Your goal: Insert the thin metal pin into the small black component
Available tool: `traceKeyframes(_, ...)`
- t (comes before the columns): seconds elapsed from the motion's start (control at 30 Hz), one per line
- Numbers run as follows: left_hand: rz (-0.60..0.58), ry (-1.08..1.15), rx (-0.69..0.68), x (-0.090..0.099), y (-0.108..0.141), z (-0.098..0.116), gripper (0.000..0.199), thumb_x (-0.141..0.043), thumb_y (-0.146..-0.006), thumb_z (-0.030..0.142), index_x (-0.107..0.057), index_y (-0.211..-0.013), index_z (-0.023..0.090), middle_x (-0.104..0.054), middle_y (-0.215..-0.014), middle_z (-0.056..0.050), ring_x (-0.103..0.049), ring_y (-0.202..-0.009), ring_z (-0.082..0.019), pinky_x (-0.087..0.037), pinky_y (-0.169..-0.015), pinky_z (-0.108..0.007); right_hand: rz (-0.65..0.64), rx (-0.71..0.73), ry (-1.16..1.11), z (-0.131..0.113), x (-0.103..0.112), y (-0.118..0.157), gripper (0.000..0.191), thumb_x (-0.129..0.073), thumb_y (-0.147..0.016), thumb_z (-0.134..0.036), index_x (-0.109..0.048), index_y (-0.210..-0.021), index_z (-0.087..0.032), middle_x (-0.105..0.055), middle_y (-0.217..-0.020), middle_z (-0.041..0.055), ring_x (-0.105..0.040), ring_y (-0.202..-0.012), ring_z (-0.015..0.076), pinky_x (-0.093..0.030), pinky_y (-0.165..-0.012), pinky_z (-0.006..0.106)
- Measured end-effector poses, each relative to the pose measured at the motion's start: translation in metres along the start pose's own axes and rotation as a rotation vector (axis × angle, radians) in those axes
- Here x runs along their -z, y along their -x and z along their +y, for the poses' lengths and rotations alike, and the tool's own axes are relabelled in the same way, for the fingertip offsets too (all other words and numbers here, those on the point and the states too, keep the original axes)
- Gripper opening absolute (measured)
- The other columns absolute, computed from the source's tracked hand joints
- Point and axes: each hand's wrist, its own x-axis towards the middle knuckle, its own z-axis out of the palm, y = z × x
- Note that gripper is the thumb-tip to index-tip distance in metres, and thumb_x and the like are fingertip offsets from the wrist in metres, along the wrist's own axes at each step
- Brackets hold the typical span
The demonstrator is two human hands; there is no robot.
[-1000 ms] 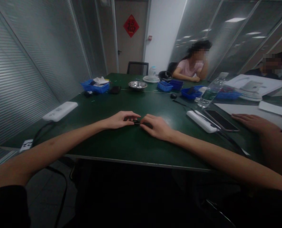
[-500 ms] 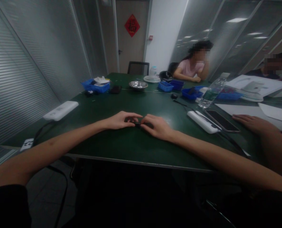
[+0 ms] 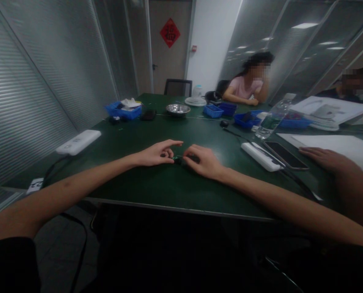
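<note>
Low over the green table point(image 3: 138, 183), my left hand point(image 3: 155, 154) holds a small dark piece with a green part point(image 3: 177, 159) between its thumb and curled fingers. The index finger stretches out above the piece. From the other side, my right hand point(image 3: 203, 162) is closed in a pinch, its fingertips at the right end of the piece. Something thin shows at those fingertips, too small to name. The fingers hide part of the piece.
White power strips lie left point(image 3: 79, 142) and right point(image 3: 260, 156). A phone point(image 3: 285, 155), a plastic bottle point(image 3: 274, 118) and a co-worker's hand point(image 3: 328, 158) are at right. Farther back are a metal bowl point(image 3: 178, 109), blue trays point(image 3: 128, 113) and a seated person point(image 3: 247, 85).
My left index finger has straightened and lifted off the piece. The right fingertips have drawn slightly right, so more of the piece and its green part shows. White paper at right has shifted.
</note>
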Motion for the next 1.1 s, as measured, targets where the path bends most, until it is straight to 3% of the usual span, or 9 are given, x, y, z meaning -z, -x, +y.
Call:
traceKeyframes(0.2,-0.061,-0.001,0.014,0.001,0.000,-0.001,0.071,-0.072,-0.091,0.023,-0.045,-0.156,0.023,-0.067,-0.111,-0.009,-0.063,-0.102,-0.021,-0.052,-0.088,-0.037,-0.073,0.048,0.039,-0.004,0.002,0.002,0.013,-0.057,-0.101,-0.030,-0.065,-0.107,-0.021,-0.068,-0.102,0.0060,-0.064,-0.085,0.0181,-0.047,-0.074,0.029)
traceKeyframes(0.53,-0.065,0.009,0.018,0.001,0.000,-0.004,0.075,-0.072,-0.092,0.026,-0.039,-0.160,0.024,-0.068,-0.114,-0.010,-0.063,-0.102,-0.021,-0.051,-0.090,-0.038,-0.005,0.014,0.080,0.000,-0.002,0.001,0.012,-0.058,-0.101,-0.028,-0.065,-0.106,-0.020,-0.067,-0.102,0.0065,-0.063,-0.083,0.0177,-0.046,-0.072,0.029)
traceKeyframes(0.7,-0.024,-0.109,0.042,0.004,0.001,-0.001,0.065,-0.068,-0.096,0.032,-0.045,-0.156,0.025,-0.068,-0.111,-0.008,-0.061,-0.091,-0.018,-0.050,-0.078,-0.032,0.030,0.108,0.008,-0.003,0.000,0.003,0.011,-0.059,-0.100,-0.027,-0.066,-0.105,-0.020,-0.069,-0.098,0.0054,-0.064,-0.083,0.0174,-0.047,-0.071,0.029)
traceKeyframes(0.8,-0.039,-0.118,0.029,0.008,0.003,0.005,0.055,-0.068,-0.096,0.032,-0.056,-0.149,0.026,-0.067,-0.112,-0.008,-0.061,-0.091,-0.019,-0.050,-0.079,-0.032,0.121,0.106,-0.030,-0.005,0.002,0.005,0.010,-0.059,-0.100,-0.027,-0.066,-0.103,-0.020,-0.069,-0.096,0.0051,-0.064,-0.081,0.0171,-0.048,-0.070,0.030)
traceKeyframes(0.9,-0.135,-0.039,-0.011,0.012,0.004,0.017,0.036,-0.068,-0.097,0.031,-0.070,-0.132,0.025,-0.067,-0.120,-0.009,-0.063,-0.107,-0.023,-0.051,-0.091,-0.036,0.240,0.084,-0.064,-0.005,0.003,0.006,0.010,-0.059,-0.101,-0.027,-0.066,-0.101,-0.020,-0.068,-0.093,0.0051,-0.063,-0.079,0.0171,-0.048,-0.069,0.030)
traceKeyframes(0.97,-0.260,0.034,-0.016,0.013,0.004,0.025,0.027,-0.070,-0.096,0.031,-0.075,-0.122,0.025,-0.068,-0.123,-0.009,-0.064,-0.113,-0.024,-0.051,-0.097,-0.038,0.279,0.076,-0.073,-0.005,0.004,0.005,0.011,-0.059,-0.101,-0.027,-0.067,-0.100,-0.020,-0.068,-0.092,0.0053,-0.063,-0.079,0.0171,-0.048,-0.068,0.030)
traceKeyframes(1.1,-0.485,0.040,-0.009,0.011,0.005,0.035,0.027,-0.072,-0.095,0.030,-0.077,-0.121,0.029,-0.072,-0.122,-0.007,-0.066,-0.115,-0.025,-0.051,-0.101,-0.037,0.276,0.076,-0.072,-0.005,0.004,0.004,0.010,-0.060,-0.100,-0.026,-0.067,-0.099,-0.019,-0.068,-0.091,0.0048,-0.063,-0.079,0.0164,-0.048,-0.068,0.029)
